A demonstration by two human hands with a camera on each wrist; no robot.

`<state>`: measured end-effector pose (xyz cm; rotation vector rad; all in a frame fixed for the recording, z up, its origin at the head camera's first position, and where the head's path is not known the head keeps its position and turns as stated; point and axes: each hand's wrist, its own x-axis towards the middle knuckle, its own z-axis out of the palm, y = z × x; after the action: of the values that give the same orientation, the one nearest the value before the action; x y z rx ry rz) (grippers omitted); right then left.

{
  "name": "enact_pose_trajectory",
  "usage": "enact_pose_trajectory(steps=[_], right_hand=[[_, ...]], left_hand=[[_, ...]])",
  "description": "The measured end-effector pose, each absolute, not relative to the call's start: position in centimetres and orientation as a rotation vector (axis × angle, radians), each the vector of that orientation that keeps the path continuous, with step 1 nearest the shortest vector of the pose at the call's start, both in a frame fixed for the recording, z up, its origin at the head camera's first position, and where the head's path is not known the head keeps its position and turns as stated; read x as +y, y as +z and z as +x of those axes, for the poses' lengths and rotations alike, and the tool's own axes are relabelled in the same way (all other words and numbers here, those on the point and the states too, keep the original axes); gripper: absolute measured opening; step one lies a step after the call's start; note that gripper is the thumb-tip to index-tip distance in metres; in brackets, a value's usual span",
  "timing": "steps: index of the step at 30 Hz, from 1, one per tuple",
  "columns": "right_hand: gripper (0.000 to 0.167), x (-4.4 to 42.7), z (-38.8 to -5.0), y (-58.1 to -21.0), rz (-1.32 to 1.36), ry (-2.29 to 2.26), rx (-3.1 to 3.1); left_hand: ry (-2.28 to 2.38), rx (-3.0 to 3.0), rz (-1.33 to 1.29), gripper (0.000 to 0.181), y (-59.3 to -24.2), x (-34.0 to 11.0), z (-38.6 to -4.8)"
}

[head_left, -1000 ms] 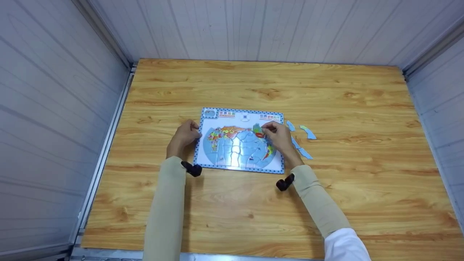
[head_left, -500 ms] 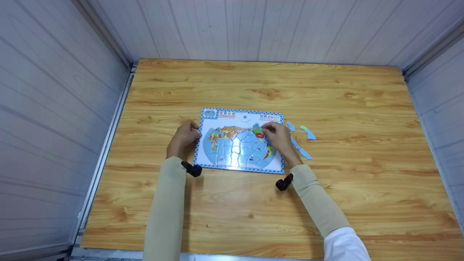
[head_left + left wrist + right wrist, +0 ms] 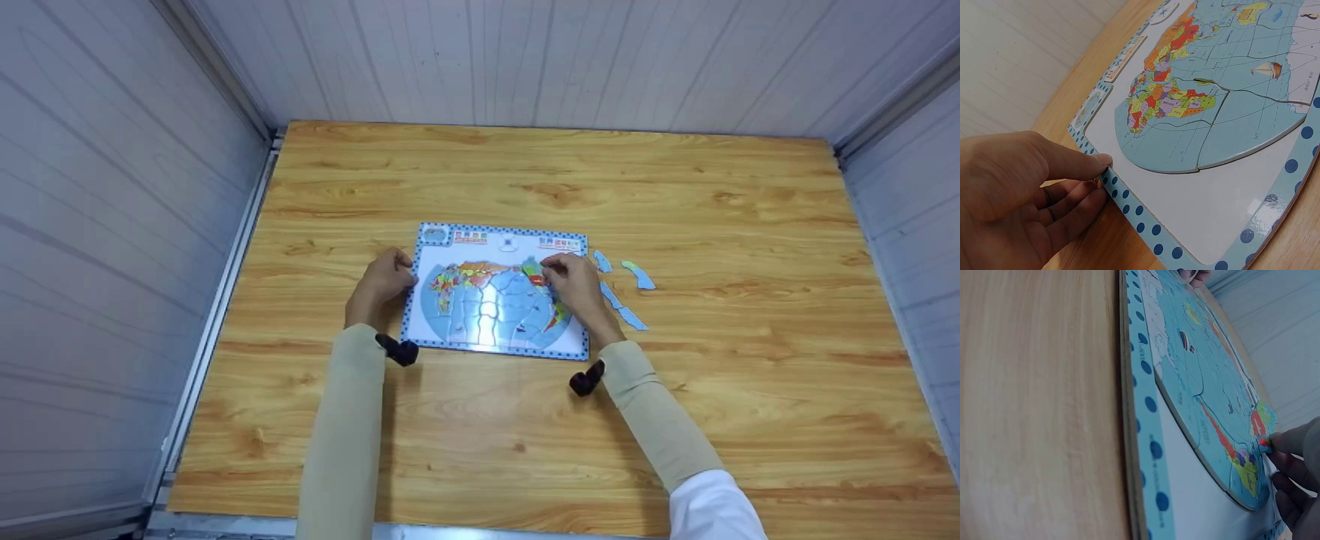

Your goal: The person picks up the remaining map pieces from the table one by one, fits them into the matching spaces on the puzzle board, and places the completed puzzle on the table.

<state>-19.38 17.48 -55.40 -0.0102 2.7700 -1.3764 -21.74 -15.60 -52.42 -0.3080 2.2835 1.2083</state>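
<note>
A world map jigsaw puzzle board [image 3: 480, 253] with a dotted blue border lies flat on the table, most of its round map filled with pieces. My left hand [image 3: 385, 279] holds the board's left edge. In the left wrist view, the thumb [image 3: 1092, 164] rests on the border while the other fingers curl beside the edge. Over the map's upper right, my right hand [image 3: 577, 283] pinches a green and red puzzle piece [image 3: 531, 268]. The right wrist view shows this puzzle piece [image 3: 1264, 417] at the map's rim, raised at one side; its seating is partly hidden by the fingertips.
Several loose puzzle pieces lie right of the board, among them a green-tipped blue piece [image 3: 638, 274] and a narrow blue piece [image 3: 634, 319]. The wooden table [image 3: 735, 375] extends around the board. Pale panel walls [image 3: 495, 60] stand behind and at both sides.
The right hand and the piece it pinches have shifted only very slightly at the map's upper right. The left hand stays on the board's edge.
</note>
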Motion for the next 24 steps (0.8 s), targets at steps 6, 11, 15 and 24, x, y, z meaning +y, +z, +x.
enact_pose_trajectory(steps=[6, 11, 15, 24], right_hand=[[0.019, 17.32, -19.29, -55.40, 0.009, -1.309, 2.818], [0.019, 17.30, -19.29, -55.53, -0.012, -1.242, 2.871], [0.019, 17.23, -19.30, -55.54, -0.033, -1.205, 2.901], [0.020, 16.99, -19.12, -55.19, -0.059, -1.104, 2.925]], left_hand=[[1.202, 2.294, -0.300, 0.027, -52.55, -15.63, -21.80], [1.200, 2.313, -0.299, 0.027, -52.61, -15.58, -21.74], [1.198, 2.307, -0.326, 0.025, -52.63, -15.48, -21.76], [1.191, 2.297, -0.334, 0.026, -52.58, -15.53, -21.68]])
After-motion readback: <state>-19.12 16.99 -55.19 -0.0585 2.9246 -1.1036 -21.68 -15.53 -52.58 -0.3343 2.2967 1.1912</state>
